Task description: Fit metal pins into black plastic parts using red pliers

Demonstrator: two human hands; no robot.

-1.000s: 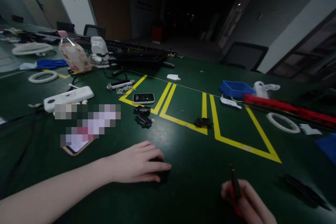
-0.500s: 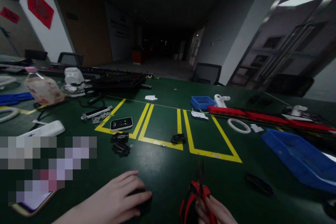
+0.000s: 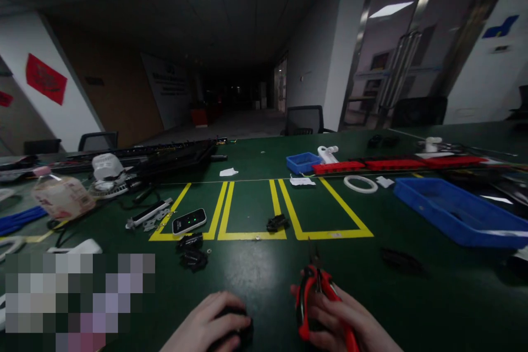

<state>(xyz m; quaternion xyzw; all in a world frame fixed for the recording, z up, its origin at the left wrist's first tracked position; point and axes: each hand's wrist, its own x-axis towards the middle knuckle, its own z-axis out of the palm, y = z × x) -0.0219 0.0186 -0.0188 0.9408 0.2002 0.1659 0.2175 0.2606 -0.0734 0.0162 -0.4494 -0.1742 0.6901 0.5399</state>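
Note:
My right hand [image 3: 342,316] holds red-and-black long-nose pliers [image 3: 304,300], with the handles spread and the slim jaws pointing away from me. At the near edge of the view, my left hand [image 3: 216,319] curls its fingers over a black part [image 3: 244,331], which is mostly hidden beneath them. Ahead of that hand lie two small black pieces [image 3: 193,258], one behind the other, beside a tiny ring [image 3: 209,251]. Another black piece [image 3: 278,223] rests on the yellow tape, and a longer dark piece [image 3: 401,259] lies right of the pliers.
Yellow tape [image 3: 256,236] marks outlined areas on the green table [image 3: 264,275]. A white-edged device [image 3: 188,221] with green lights sits at left. Blue trays [image 3: 457,214] [image 3: 303,163], a white ring [image 3: 360,183] and red strips [image 3: 396,164] lie right; a bottle [image 3: 64,195] is left.
The view has tilted up and turned slightly right. The pliers' handles now appear more widely spread in my right hand. My left hand's fingers are more curled over the black part.

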